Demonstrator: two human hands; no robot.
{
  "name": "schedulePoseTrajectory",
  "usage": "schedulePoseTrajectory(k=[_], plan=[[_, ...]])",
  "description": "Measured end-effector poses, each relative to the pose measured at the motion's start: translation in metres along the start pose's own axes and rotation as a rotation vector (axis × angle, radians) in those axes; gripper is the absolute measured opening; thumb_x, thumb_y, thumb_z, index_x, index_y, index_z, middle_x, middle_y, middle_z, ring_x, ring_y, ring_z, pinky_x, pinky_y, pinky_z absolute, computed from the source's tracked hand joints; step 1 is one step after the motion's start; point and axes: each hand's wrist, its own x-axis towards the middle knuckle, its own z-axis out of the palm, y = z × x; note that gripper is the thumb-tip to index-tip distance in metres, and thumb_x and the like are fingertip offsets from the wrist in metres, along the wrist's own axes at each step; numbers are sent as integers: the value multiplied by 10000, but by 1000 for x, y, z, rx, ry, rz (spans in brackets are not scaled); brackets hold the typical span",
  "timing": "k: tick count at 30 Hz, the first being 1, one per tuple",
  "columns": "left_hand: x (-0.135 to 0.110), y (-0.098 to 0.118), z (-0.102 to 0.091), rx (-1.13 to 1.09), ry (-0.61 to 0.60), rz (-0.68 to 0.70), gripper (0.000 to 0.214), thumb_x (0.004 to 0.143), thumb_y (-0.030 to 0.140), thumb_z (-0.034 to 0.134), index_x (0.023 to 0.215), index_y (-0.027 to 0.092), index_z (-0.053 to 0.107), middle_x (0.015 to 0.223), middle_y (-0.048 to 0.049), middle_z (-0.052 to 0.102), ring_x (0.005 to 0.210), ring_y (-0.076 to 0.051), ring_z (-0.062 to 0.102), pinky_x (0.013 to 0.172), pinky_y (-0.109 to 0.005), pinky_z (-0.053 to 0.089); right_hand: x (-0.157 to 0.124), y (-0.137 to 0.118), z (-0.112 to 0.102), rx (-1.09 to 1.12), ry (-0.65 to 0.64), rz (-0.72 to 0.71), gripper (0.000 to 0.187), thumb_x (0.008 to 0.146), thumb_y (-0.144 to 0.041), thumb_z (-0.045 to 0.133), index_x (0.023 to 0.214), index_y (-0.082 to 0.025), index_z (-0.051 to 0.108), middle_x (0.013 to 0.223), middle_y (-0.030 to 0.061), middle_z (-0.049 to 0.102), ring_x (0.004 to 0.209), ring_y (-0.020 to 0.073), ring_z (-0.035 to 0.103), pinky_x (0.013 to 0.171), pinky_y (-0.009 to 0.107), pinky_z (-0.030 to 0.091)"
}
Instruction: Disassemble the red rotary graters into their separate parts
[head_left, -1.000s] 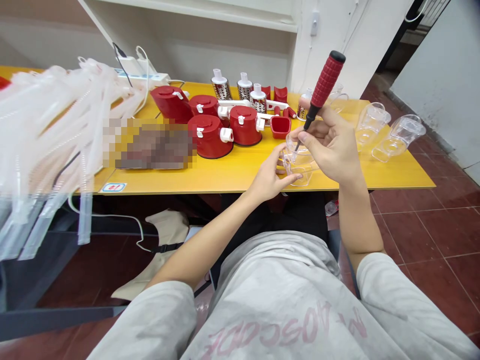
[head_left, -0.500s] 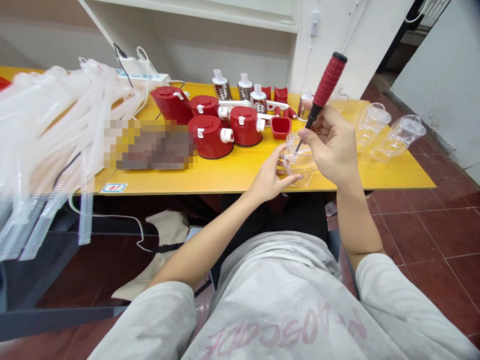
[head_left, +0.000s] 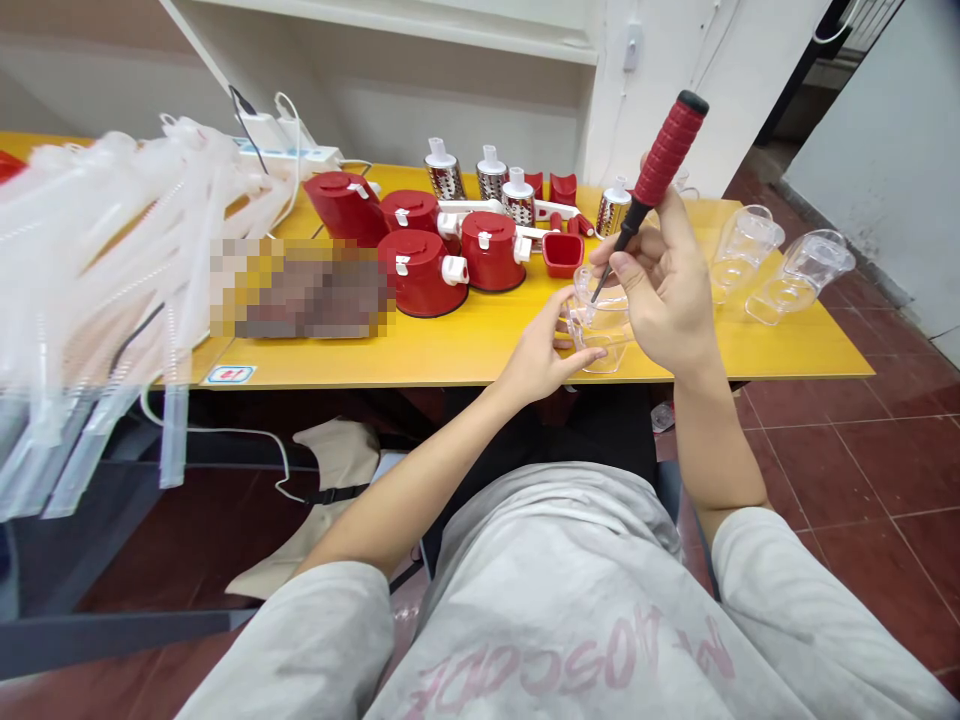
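My left hand [head_left: 541, 350] is wrapped around the left side of a clear plastic housing [head_left: 606, 352] at the table's front edge, thumb across its near side. In my right hand [head_left: 664, 285] is a screwdriver [head_left: 667, 150] with a ribbed red handle and black cap, tilted with its handle up to the right. The dark shaft points down into the housing; whether its tip touches a screw is too small to tell. My right fingers partly hide the housing's right side.
Several red grater bases [head_left: 422, 275] stand left of my hands on the yellow table [head_left: 450, 360]. Behind are metal grater drums [head_left: 517, 200] and a red pusher cup [head_left: 562, 255]. More clear housings [head_left: 799, 275] are at right. Plastic sleeves [head_left: 97, 260] pile up at left, near a power strip [head_left: 322, 158].
The screwdriver handle has shifted slightly up and right, and my right fingers have changed their hold on it. My left hand and the housing stay in place.
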Motion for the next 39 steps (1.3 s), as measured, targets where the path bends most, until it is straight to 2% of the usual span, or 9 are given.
schedulePoseTrajectory(k=[7, 13, 18, 23, 28, 31, 39], plan=[[0, -1, -1, 8, -17, -44, 1052, 872, 628, 977, 1724, 286, 463, 1555, -177, 744, 1189, -332, 819, 908, -444, 706, -2, 15, 2, -17, 22, -70, 815, 1123, -777, 589, 1824, -454, 327, 1336, 77, 810, 1343, 326, 815, 1044, 522, 748], [0, -1, 0, -24, -15, -14, 1038, 892, 605, 967, 1731, 281, 450, 1607, -182, 719, 1256, -341, 823, 1063, -510, 694, -2, 18, 5, -69, 106, -100, 836, 1119, -793, 584, 1835, -506, 261, 1501, 82, 726, 1376, 323, 794, 1012, 487, 749], [0, -1, 0, -10, -8, -20, 1039, 887, 606, 973, 1724, 273, 455, 1604, -183, 722, 1265, -344, 820, 1064, -512, 696, -3, 15, 5, -30, 138, -116, 801, 1108, -804, 604, 1803, -525, 319, 1595, 80, 679, 1396, 328, 792, 1023, 481, 751], [-1, -1, 0, -15, -13, -17, 1030, 896, 595, 968, 1729, 279, 451, 1614, -177, 715, 1271, -340, 815, 1061, -508, 700, -6, 9, 4, -30, 131, -98, 799, 1109, -814, 589, 1799, -502, 334, 1505, 81, 743, 1455, 350, 769, 1052, 505, 745], [-1, -3, 1, -15, -1, -4, 1030, 893, 612, 970, 1736, 303, 466, 1555, -163, 745, 1228, -334, 813, 1001, -493, 714, -9, 1, 6, -28, 87, -89, 805, 1113, -819, 564, 1805, -467, 354, 1455, 87, 778, 1411, 350, 788, 1064, 542, 747], [0, -3, 0, -3, 1, 3, 1011, 893, 616, 966, 1725, 305, 483, 1575, -166, 724, 1253, -345, 800, 941, -467, 720, -13, -2, 6, -59, 58, -67, 795, 1122, -809, 550, 1812, -460, 367, 1432, 83, 788, 1380, 333, 803, 1070, 521, 749], [0, -3, -2, -1, -9, -12, 1026, 884, 643, 966, 1725, 304, 485, 1524, -159, 744, 1126, -303, 806, 867, -434, 725, -22, -5, 2, -43, 32, -68, 702, 1135, -742, 581, 1779, -506, 433, 1578, 54, 726, 1380, 310, 804, 1071, 485, 762]])
